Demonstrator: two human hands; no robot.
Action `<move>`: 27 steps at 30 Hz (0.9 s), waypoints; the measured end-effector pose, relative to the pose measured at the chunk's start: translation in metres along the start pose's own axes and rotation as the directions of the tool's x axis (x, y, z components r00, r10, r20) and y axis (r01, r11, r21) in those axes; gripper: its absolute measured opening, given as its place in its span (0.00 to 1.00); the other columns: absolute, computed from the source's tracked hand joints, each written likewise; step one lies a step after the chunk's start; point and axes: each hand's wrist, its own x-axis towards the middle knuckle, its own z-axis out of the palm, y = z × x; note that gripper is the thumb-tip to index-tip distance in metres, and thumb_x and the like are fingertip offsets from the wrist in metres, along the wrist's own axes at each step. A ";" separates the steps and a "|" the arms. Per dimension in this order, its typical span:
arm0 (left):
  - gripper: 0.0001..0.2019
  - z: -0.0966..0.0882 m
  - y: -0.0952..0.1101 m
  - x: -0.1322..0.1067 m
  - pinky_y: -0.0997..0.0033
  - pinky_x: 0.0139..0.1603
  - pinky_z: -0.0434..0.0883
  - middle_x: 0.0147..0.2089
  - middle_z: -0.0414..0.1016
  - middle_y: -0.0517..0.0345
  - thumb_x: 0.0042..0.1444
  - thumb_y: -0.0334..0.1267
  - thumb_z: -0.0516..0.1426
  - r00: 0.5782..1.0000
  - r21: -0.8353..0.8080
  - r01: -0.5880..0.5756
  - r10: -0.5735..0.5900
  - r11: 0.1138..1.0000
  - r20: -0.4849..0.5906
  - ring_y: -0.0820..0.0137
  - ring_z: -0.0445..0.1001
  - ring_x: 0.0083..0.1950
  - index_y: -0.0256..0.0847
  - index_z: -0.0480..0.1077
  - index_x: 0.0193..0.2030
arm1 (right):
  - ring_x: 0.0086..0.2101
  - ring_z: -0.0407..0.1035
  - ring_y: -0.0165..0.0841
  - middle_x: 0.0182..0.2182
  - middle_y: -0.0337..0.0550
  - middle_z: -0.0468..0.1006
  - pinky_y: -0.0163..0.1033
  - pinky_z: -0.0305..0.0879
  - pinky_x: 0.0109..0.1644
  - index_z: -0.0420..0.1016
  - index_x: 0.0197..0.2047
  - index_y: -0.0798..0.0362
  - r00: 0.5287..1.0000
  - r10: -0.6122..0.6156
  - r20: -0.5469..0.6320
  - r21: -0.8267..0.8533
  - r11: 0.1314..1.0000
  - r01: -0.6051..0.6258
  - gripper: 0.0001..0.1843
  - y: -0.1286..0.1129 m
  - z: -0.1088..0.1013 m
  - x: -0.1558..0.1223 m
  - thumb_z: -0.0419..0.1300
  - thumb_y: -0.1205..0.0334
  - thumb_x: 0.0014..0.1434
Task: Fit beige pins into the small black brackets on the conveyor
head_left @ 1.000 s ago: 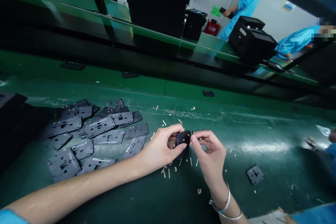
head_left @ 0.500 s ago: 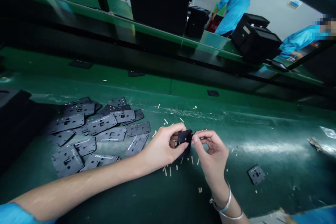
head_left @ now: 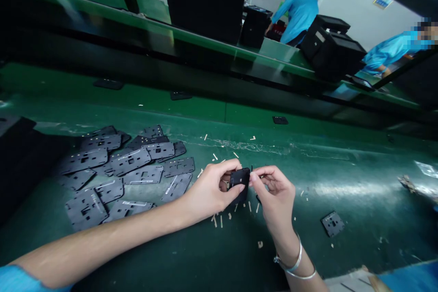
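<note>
My left hand (head_left: 214, 187) is closed on a flat black plastic plate (head_left: 242, 178), held tilted up above the bench with the thumb across its face. Thumb and forefinger of my right hand (head_left: 273, 191) pinch together at the plate's right edge. A thin dark strip (head_left: 252, 169) pokes up from that pinch; its lower part is hidden by the fingers. Small pale slips (head_left: 221, 221) lie scattered on the green bench beneath and around both hands. Left of my hands spreads a loose pile of similar dark plates (head_left: 132, 160) with cut-outs.
A single plate (head_left: 332, 224) lies to the right on the green bench (head_left: 362, 159). Along the back are a few dark flat pieces (head_left: 280, 120). A raised shelf carries black boxes (head_left: 331, 50). Beyond it, two people in blue (head_left: 297, 11) are at work. A dark bulky object (head_left: 27, 164) stands at left.
My right fingers have shifted slightly at the plate's edge, and the dark strip now stands more upright. The left hand keeps its hold. In the background one person has bent lower.
</note>
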 end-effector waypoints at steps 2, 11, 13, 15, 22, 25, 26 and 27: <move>0.06 0.000 0.001 0.000 0.78 0.23 0.55 0.26 0.56 0.66 0.52 0.31 0.54 1.000 0.000 0.009 -0.009 1.000 -0.003 0.77 0.56 0.25 0.40 0.58 0.28 | 0.25 0.67 0.27 0.26 0.37 0.73 0.33 0.63 0.29 0.72 0.30 0.52 1.000 0.000 0.002 0.008 1.000 0.000 0.03 0.001 0.000 0.001 0.61 0.63 0.55; 0.05 0.000 0.002 0.000 0.78 0.23 0.56 0.26 0.57 0.65 0.53 0.32 0.53 1.000 0.007 0.005 -0.005 1.000 0.008 0.77 0.57 0.26 0.39 0.59 0.28 | 0.24 0.66 0.28 0.25 0.38 0.73 0.34 0.63 0.28 0.72 0.30 0.53 1.000 0.012 -0.003 0.008 1.000 -0.012 0.04 -0.001 0.001 0.000 0.61 0.62 0.55; 0.05 0.000 0.002 0.000 0.78 0.23 0.56 0.26 0.57 0.65 0.53 0.32 0.53 1.000 0.004 0.008 -0.008 1.000 0.005 0.77 0.58 0.26 0.39 0.59 0.28 | 0.24 0.66 0.28 0.25 0.38 0.73 0.34 0.63 0.28 0.72 0.30 0.53 1.000 0.016 0.000 0.014 1.000 -0.016 0.04 -0.001 0.001 0.000 0.61 0.62 0.54; 0.05 0.000 0.001 -0.001 0.79 0.23 0.56 0.26 0.57 0.65 0.53 0.32 0.53 1.000 -0.002 0.011 -0.011 1.000 0.007 0.77 0.57 0.26 0.39 0.59 0.28 | 0.24 0.65 0.27 0.25 0.37 0.73 0.33 0.62 0.28 0.73 0.30 0.52 1.000 0.025 0.005 0.026 0.999 -0.025 0.04 0.000 0.001 0.001 0.61 0.62 0.54; 0.05 0.000 0.003 -0.001 0.79 0.23 0.57 0.27 0.56 0.65 0.53 0.32 0.53 1.000 -0.022 0.018 -0.018 1.000 0.011 0.77 0.57 0.26 0.39 0.60 0.29 | 0.24 0.66 0.27 0.23 0.36 0.72 0.31 0.61 0.26 0.72 0.29 0.53 0.998 0.063 0.007 0.099 0.993 -0.064 0.05 0.004 0.002 0.002 0.62 0.61 0.54; 0.04 -0.001 0.005 0.000 0.78 0.24 0.58 0.27 0.58 0.65 0.52 0.31 0.54 1.000 -0.039 0.027 -0.026 0.999 0.010 0.77 0.58 0.26 0.38 0.61 0.29 | 0.23 0.66 0.26 0.22 0.35 0.72 0.30 0.60 0.24 0.73 0.29 0.53 0.994 0.104 0.036 0.174 0.979 -0.109 0.05 0.003 0.002 0.004 0.63 0.62 0.52; 0.03 -0.002 0.006 0.001 0.78 0.24 0.58 0.27 0.58 0.65 0.52 0.30 0.54 0.999 -0.047 0.031 -0.030 0.998 0.011 0.77 0.59 0.26 0.38 0.62 0.29 | 0.22 0.66 0.26 0.21 0.35 0.72 0.30 0.60 0.23 0.73 0.28 0.53 0.990 0.128 0.051 0.203 0.970 -0.136 0.05 0.003 0.001 0.005 0.64 0.62 0.52; 0.03 -0.002 0.006 0.001 0.78 0.24 0.59 0.27 0.59 0.65 0.52 0.30 0.54 0.999 -0.058 0.037 -0.036 0.998 0.012 0.77 0.59 0.26 0.38 0.63 0.29 | 0.21 0.65 0.26 0.20 0.35 0.72 0.29 0.59 0.22 0.73 0.28 0.54 0.986 0.154 0.069 0.233 0.958 -0.166 0.05 0.002 0.000 0.006 0.65 0.63 0.51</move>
